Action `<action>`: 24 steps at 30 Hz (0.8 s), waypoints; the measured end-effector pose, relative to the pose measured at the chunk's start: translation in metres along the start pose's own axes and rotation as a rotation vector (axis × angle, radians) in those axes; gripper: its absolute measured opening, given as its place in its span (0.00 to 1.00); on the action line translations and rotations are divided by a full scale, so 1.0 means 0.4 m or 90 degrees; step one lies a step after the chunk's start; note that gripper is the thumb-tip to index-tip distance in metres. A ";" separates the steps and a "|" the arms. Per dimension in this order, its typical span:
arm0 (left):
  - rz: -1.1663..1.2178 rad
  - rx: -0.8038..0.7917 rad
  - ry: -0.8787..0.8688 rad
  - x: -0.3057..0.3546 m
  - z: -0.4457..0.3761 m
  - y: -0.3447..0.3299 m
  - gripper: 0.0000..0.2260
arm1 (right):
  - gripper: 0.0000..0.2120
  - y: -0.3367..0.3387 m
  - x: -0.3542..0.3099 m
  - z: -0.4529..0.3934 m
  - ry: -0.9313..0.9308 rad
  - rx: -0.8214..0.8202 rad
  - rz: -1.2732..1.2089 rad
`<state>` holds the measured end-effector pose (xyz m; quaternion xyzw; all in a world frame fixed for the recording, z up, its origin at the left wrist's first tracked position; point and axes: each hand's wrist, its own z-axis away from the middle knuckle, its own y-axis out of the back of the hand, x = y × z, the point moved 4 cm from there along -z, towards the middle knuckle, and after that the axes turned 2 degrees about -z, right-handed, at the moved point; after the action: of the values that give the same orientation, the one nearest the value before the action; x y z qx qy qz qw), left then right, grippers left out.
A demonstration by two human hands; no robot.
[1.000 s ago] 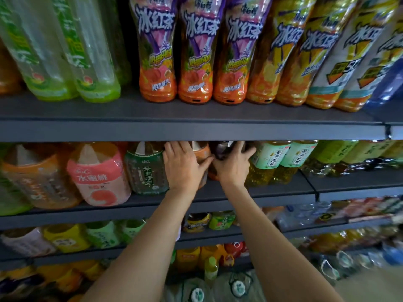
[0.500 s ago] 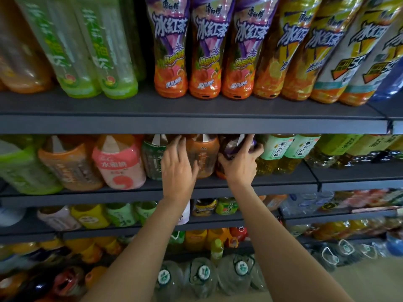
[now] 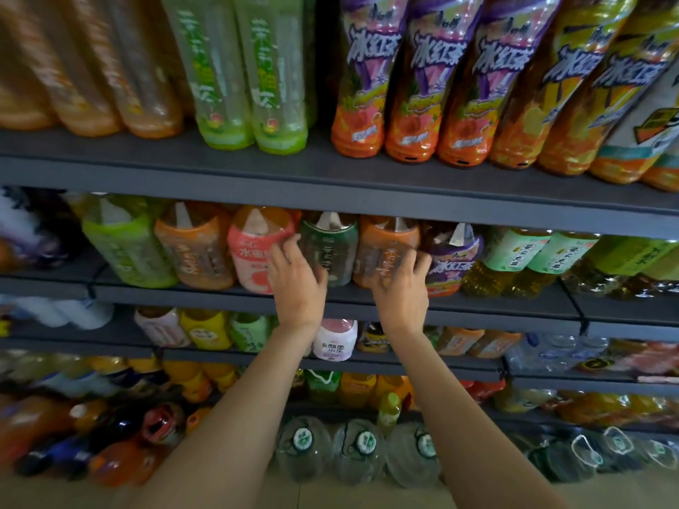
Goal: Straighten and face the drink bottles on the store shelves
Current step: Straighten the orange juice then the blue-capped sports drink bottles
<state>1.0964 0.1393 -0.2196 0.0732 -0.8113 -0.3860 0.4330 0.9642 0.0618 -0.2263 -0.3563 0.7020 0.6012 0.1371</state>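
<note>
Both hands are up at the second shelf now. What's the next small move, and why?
Probably turn the dark green-labelled plastic bottle to face front. The left hand lies against it and the right hand against the orange-labelled plastic bottle beside it; both labels look angled rather than square to the grey shelf edge.

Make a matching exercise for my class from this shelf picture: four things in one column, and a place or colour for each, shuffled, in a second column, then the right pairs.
Column 1
1. left hand
2. right hand
3. pink-labelled bottle
4. big clear water jugs

Column 2
A. down at floor level
B. on the dark green-labelled bottle
C. just left of the left hand, second shelf
D. on the orange-labelled bottle

Pairs: 1-B, 2-D, 3-C, 4-A
</note>
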 end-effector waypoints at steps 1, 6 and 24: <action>-0.012 0.006 -0.013 -0.020 0.001 0.031 0.25 | 0.21 -0.001 -0.016 0.017 0.023 -0.012 -0.005; -0.080 0.036 0.010 -0.197 -0.029 0.230 0.24 | 0.14 -0.018 -0.172 0.095 0.155 -0.031 -0.021; -0.014 -0.038 0.128 -0.950 -0.430 0.690 0.24 | 0.24 -0.755 -0.971 0.254 -0.001 -0.263 -0.176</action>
<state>1.5196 0.4053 -0.2185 0.1078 -0.7507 -0.4058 0.5100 1.4163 0.2806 -0.2350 -0.4690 0.5084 0.7079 0.1427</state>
